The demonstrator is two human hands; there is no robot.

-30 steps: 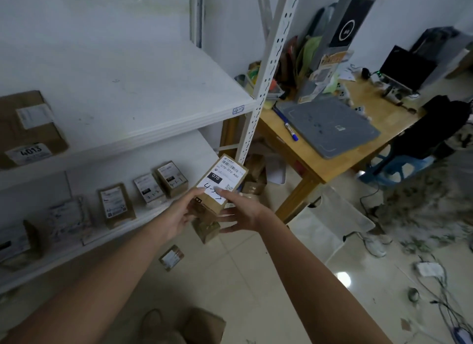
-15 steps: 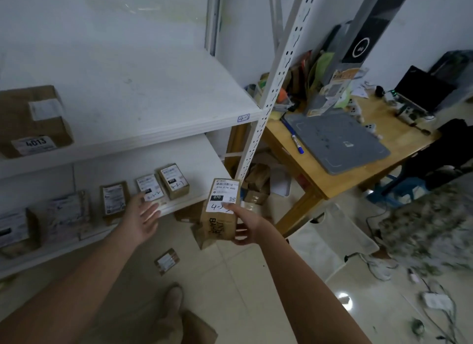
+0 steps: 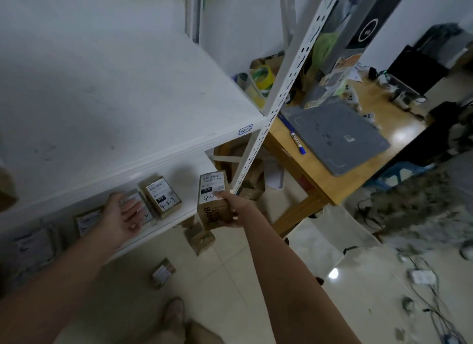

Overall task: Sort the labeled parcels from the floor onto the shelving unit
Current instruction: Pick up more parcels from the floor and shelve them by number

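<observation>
Parcels are being sorted here, and the small cardboard parcel the right hand is gripping at the front edge of the lower shelf is looking light and stiff, so taking it across its narrow sides seems best. The left hand is lying open-fingered on a shelved parcel, beside the labeled box. I am counting about four parcels on that shelf and two more on the floor.

A small parcel-sorting room — white slotted-steel shelving unit with labelled cardboard parcels at nine o'clock, more on the tiled floor, and a cluttered wooden table at two o'clock.
</observation>
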